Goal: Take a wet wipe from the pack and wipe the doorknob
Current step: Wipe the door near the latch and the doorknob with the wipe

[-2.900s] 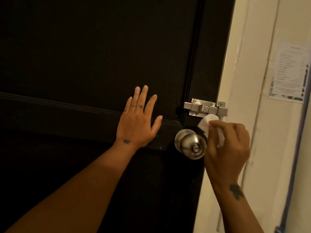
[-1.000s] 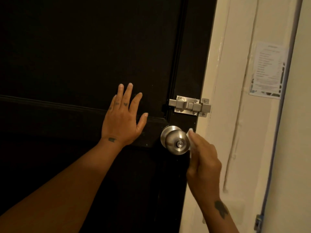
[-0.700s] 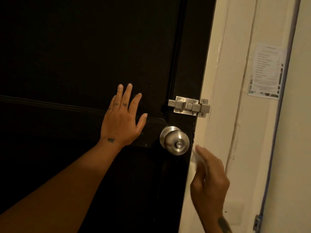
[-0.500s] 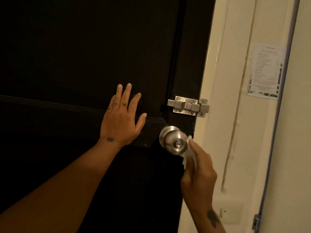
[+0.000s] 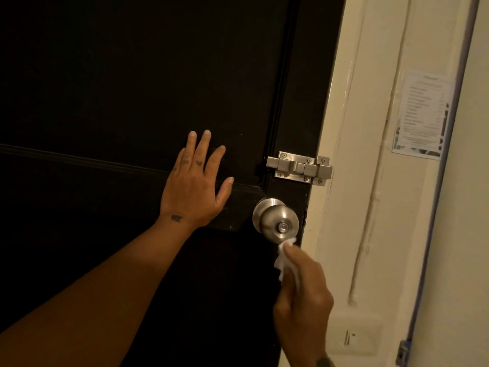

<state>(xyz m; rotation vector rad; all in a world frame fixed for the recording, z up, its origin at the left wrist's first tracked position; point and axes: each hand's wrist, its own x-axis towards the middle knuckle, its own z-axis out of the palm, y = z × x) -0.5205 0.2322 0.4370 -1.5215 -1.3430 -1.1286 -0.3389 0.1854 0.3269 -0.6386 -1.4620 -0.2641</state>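
Note:
A round steel doorknob (image 5: pixel 276 221) sticks out near the right edge of a dark door (image 5: pixel 132 88). My right hand (image 5: pixel 303 295) is below it, pinching a white wet wipe (image 5: pixel 284 256) whose top edge touches the knob's underside. My left hand (image 5: pixel 195 184) lies flat on the door, fingers spread, just left of the knob. The wipe pack is out of view.
A steel slide bolt (image 5: pixel 299 168) is fixed above the knob, bridging door and frame. The cream door frame (image 5: pixel 352 181) and wall lie to the right, with a printed notice (image 5: pixel 420 115) and a wall switch plate (image 5: pixel 352 337) low down.
My right hand has moved with the wipe from the knob's right side down to its underside. My left hand has stayed flat on the door.

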